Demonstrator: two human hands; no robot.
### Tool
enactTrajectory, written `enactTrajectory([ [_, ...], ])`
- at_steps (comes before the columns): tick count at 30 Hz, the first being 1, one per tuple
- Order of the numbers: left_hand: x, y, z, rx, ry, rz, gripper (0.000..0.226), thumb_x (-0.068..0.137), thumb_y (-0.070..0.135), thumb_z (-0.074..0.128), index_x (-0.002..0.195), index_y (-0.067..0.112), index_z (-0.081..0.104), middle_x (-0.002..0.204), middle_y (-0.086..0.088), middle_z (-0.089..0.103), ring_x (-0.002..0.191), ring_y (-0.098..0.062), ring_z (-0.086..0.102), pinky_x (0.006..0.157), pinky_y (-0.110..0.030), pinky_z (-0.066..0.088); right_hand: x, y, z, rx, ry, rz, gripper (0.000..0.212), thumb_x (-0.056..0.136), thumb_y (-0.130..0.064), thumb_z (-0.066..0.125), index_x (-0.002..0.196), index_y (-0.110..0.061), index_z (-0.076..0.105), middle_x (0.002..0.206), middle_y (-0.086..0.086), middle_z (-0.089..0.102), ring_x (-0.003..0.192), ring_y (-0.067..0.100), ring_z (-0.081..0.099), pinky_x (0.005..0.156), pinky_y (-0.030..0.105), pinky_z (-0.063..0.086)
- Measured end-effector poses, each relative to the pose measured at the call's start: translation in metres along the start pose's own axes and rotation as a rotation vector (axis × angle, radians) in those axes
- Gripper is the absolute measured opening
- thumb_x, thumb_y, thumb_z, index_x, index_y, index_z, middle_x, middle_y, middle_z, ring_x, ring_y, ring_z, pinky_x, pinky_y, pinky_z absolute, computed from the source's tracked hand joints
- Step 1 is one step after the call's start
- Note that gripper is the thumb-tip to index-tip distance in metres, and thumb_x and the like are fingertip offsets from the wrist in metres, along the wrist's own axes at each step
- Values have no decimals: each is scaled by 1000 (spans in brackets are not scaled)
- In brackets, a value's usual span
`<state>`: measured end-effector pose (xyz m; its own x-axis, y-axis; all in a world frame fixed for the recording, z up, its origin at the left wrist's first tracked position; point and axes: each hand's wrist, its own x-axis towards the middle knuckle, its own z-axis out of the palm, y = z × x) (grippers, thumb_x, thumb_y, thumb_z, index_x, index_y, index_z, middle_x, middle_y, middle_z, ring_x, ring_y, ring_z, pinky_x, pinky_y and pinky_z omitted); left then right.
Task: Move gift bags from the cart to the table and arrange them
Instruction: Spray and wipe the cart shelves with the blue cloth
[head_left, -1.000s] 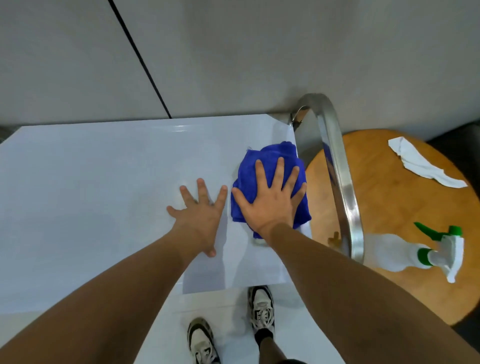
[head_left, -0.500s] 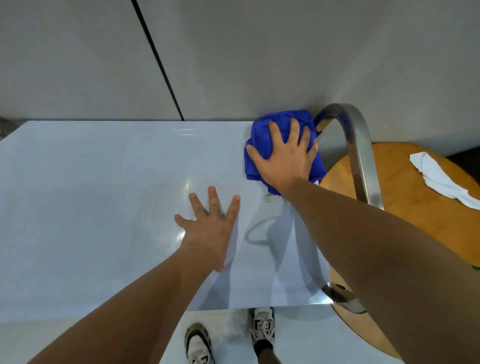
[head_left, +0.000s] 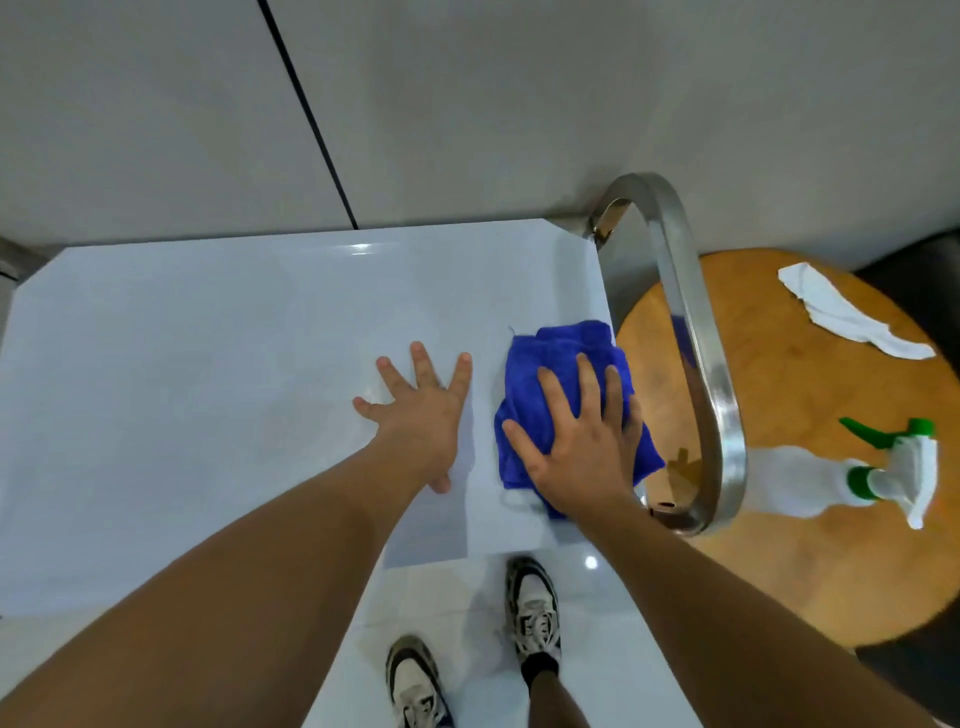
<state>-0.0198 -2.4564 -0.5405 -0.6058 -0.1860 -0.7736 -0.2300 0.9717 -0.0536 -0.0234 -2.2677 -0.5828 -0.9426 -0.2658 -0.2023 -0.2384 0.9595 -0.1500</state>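
left hand flat, fingers spread on counter; right hand pressing flat on blue cloth beside it, nearer the steel handle | gift bags: none in view, direction from either hand unknowable

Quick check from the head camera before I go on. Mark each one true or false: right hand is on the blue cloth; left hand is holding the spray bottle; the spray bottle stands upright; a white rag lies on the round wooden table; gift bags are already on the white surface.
1. The right hand presses flat on the blue cloth. True.
2. The left hand holds the spray bottle. False: it rests flat, fingers spread, on the white surface.
3. The spray bottle stands upright. False: it lies on its side on the round wooden table.
4. A white rag lies on the round wooden table. True.
5. Gift bags sit on the white surface. False: no gift bags are in view.
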Motion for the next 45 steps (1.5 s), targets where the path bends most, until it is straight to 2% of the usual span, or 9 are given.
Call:
enactTrajectory([
  [7,1,1,4,-30,27,-6,157,64,31,96,148,34,-36,156,-21,-38,142,-61,-20,105,-82,17,-95,-23,24,16,20,64,71,92,-73,38,152,-35,37,166,9,23,148,41,25,114,63,25],
  [12,4,2,7,-44,36,-14,157,63,26,96,150,35,-34,157,-22,-36,142,-62,-20,102,-84,15,-110,-61,36,3,3,95,69,94,-71,34,154,-35,35,166,9,20,150,42,20,116,63,15],
  [16,6,2,7,-104,82,3,134,79,8,82,154,38,-25,158,-21,-34,142,-60,-21,103,-84,14,-83,-64,38,-21,-6,0,70,95,-67,36,156,-36,28,168,10,15,151,43,14,116,65,17],
  [21,6,-10,6,-22,79,49,128,82,20,80,154,37,-24,162,-19,-26,146,-59,-10,106,-78,26,-67,-61,32,-41,-62,-98,69,97,-69,28,158,-37,21,169,10,9,153,42,7,118,66,16],
  [25,9,-36,-8,-32,117,185,115,81,31,79,160,31,-5,164,-17,2,142,-50,25,102,-58,46,-22,-64,20,-24,-115,-186,67,98,-69,22,158,-40,13,169,7,0,154,40,-2,119,66,9],
  [27,10,-59,-15,-173,234,275,98,84,19,72,161,23,12,154,-14,33,129,-39,48,99,-46,48,19,-74,10,-12,-142,-200,67,99,-69,19,158,-41,4,169,5,-10,153,39,-10,120,65,3],
  [29,11,-85,-16,-297,368,219,90,85,7,67,160,20,20,146,-13,44,128,-34,50,100,-39,47,53,-88,4,-13,-142,-180,69,98,-71,15,159,-40,0,168,5,-15,153,39,-13,120,64,-1],
  [35,20,-148,-12,-205,203,-154,114,78,63,74,157,45,-6,166,-2,-16,151,-42,-12,115,-66,22,109,-105,0,-34,-79,-168,72,97,-73,16,159,-38,5,169,6,-9,153,41,-6,120,63,0],
  [45,35,-159,-13,-268,130,-136,117,77,65,74,155,48,-11,166,-2,-22,150,-47,-17,113,-75,16,183,-131,-3,-62,83,-150,70,94,-73,31,152,-34,32,162,13,23,143,51,22,113,69,19],
])
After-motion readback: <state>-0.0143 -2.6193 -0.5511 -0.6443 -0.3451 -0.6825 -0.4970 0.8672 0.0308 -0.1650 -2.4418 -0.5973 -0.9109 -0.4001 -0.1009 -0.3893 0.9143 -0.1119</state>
